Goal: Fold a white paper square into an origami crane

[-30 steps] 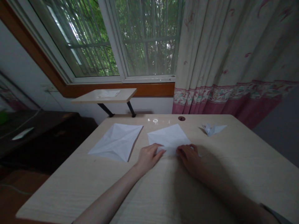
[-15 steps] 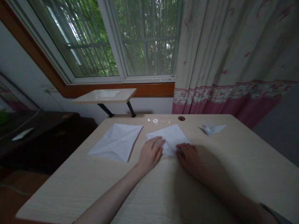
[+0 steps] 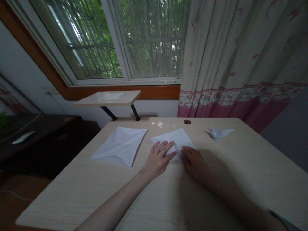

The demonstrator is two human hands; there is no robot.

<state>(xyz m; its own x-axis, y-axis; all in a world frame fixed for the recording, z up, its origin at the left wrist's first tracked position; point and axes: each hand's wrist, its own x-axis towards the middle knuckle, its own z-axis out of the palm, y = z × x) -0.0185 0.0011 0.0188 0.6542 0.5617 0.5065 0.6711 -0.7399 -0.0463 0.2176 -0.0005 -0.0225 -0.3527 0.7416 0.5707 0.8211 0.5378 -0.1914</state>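
A white sheet of paper, partly folded over, lies on the pale wooden table. My left hand rests flat on its near left part with the fingers stretched out and spread. My right hand presses the paper's near right edge with its fingertips, fingers lying flat. Neither hand lifts the paper.
A second creased white sheet lies unfolded to the left. A small folded paper figure sits at the back right. A cable hole is near the table's far edge. A small shelf, a window and a curtain stand behind.
The paper's near edge has been folded up and away. My left hand slid forward onto the sheet and spread flat. My right hand shifted slightly forward along the fold.
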